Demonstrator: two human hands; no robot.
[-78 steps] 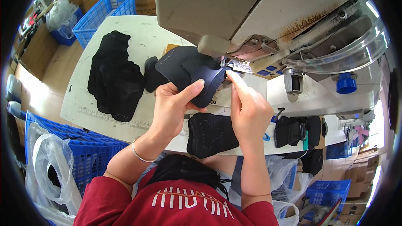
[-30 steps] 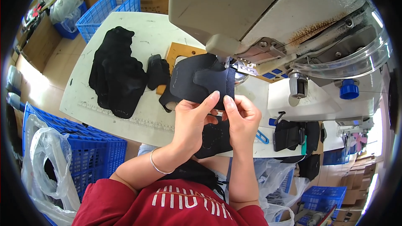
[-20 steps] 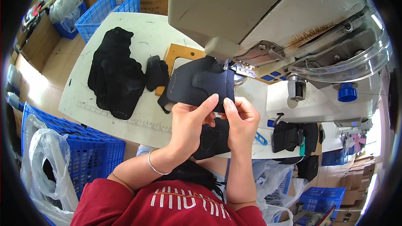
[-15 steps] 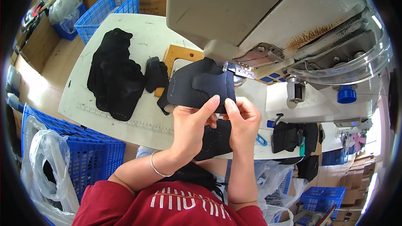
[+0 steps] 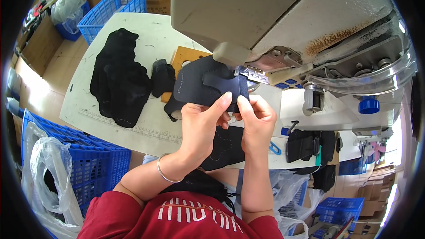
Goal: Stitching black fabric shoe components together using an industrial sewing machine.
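Note:
Both my hands pinch the near edge of a black fabric piece (image 5: 195,82) with a rounded end and a dark strip along its right side. My left hand (image 5: 201,121) grips it between thumb and fingers. Close beside it, my right hand (image 5: 256,117) pinches the corner by the strip. The far part of the piece lies under the metal presser foot (image 5: 252,75) of a sewing machine (image 5: 248,9). Another black fabric piece (image 5: 226,148) lies beneath my hands at the table's near edge.
A pile of black fabric pieces (image 5: 119,79) lies left on the white table (image 5: 88,97), with a smaller black stack (image 5: 163,78) beside it. Blue scissors or clip handles (image 5: 275,148) and black straps (image 5: 301,146) lie right. Blue crates (image 5: 97,163) stand at left.
My hands and the fabric piece hold almost the same pose at the presser foot. The whole view has shifted slightly.

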